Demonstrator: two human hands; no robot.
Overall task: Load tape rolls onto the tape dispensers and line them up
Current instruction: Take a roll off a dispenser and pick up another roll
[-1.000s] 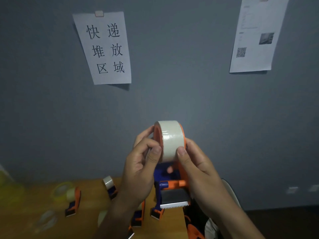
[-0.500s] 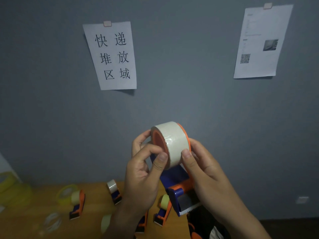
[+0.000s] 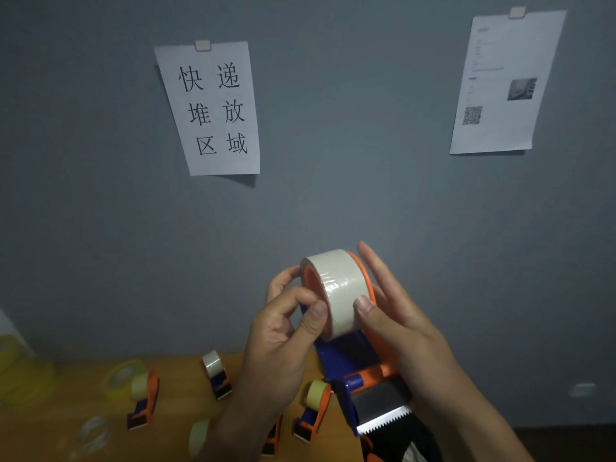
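1. Hands hold one tape dispenser up in front of the grey wall (image 3: 333, 195), above the orange-brown wooden table (image 3: 83, 395)
2. Held item: a blue and orange plastic tape dispenser (image 3: 350, 358) with a serrated metal cutting blade (image 3: 386, 420) at its lower end, blade pointing down and to the right
3. A roll of pale cream packing tape (image 3: 336, 288) sits on the orange hub of this dispenser, at the upper end of the tool
4. Left hand (image 3: 283, 338): fingers curled around the left rim of the roll, thumb tip pressed against the near edge of the tape
5. Right hand (image 3: 396, 318): thumb pressed on the outer face of the roll; the other fingers are extended nearly straight along the orange side plate behind it
6. Table, loaded units: three smaller blue and orange dispensers with pale rolls stand on the surface: one at left (image 3: 145, 400), one at centre rear (image 3: 216, 375), one just left of the held dispenser's blade (image 3: 313, 411). They stand apart and at differing angles
7. Table, loose stock: a yellow-tinted clear tape roll (image 3: 121, 375) lies behind the left unit; a clear roll (image 3: 93, 435) lies near the front edge, blurred
8. Wall: a white paper sheet with six printed Chinese characters (image 3: 213, 108) hangs upper left; a white printed sheet with a QR code (image 3: 500, 85) hangs upper right
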